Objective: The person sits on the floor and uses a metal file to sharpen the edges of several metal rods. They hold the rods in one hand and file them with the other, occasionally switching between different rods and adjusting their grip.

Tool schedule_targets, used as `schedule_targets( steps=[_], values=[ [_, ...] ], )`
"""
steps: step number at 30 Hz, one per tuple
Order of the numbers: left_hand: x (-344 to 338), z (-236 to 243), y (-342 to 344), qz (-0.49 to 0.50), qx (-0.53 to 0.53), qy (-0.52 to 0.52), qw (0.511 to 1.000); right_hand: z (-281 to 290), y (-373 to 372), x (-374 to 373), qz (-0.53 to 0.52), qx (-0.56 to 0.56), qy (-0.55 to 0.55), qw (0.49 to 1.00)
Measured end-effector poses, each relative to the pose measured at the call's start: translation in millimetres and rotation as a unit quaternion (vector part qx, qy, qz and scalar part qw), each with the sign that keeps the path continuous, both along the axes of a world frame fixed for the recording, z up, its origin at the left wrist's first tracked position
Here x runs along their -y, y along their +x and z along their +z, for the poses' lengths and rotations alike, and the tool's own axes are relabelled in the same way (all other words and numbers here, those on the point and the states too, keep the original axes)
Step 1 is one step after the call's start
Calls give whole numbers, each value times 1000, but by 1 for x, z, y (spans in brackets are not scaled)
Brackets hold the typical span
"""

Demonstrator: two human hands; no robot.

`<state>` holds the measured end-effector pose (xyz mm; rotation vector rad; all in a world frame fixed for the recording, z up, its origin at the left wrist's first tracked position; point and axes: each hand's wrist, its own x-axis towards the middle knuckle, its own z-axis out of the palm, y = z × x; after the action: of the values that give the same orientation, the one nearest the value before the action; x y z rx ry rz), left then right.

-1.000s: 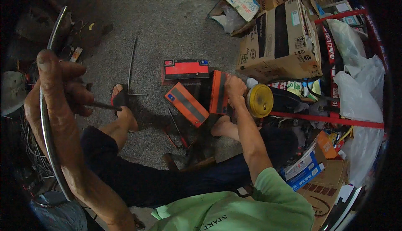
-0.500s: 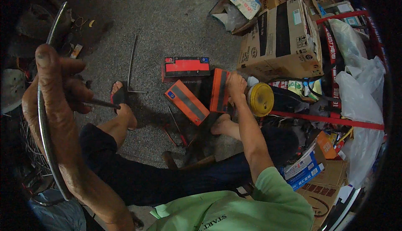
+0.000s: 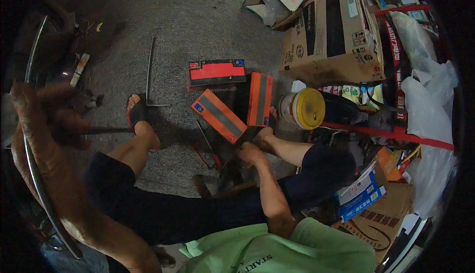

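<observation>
The carton [image 3: 319,61] stands far right, the bucket [image 3: 311,109] nearer. Left of the bucket is the right orange battery [image 3: 261,100]; the right hand [image 3: 253,155] has just left it, so it now rests unheld. That hand is beside the near end of the left orange battery [image 3: 217,114] (fingers curled; I cannot tell whether they hold anything). The red battery [image 3: 217,71] sits beyond. The blurred left hand [image 3: 52,147] holds a metal bar [image 3: 42,194].
</observation>
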<state>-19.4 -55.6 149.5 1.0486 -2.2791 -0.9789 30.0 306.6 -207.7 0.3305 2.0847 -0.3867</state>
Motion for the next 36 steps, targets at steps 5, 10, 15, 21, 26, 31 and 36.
schedule_targets(
  steps=[5,10,15,21,26,31,36],
  values=[
    [-8,-3,-2,9,-8,-33,999,-58,4,20,205,-86,35,974],
    [-13,-3,-10,13,-2,-34,999,-232,65,-17,-15,-292,-93,952],
    [-27,-2,-26,-31,-21,-18,999,-286,88,-25,-249,-305,-103,913],
    [-14,-10,-14,-7,8,-4,1000,-196,70,7,-121,-283,-144,941],
    [-16,-7,-14,-34,-8,15,999,-143,50,16,-80,-166,-110,977],
    [-11,-9,-19,-79,-24,32,996,-59,50,28,190,0,-112,975],
    [-12,2,-23,-89,-37,59,994,10,32,40,290,-59,-187,937]
  ],
)
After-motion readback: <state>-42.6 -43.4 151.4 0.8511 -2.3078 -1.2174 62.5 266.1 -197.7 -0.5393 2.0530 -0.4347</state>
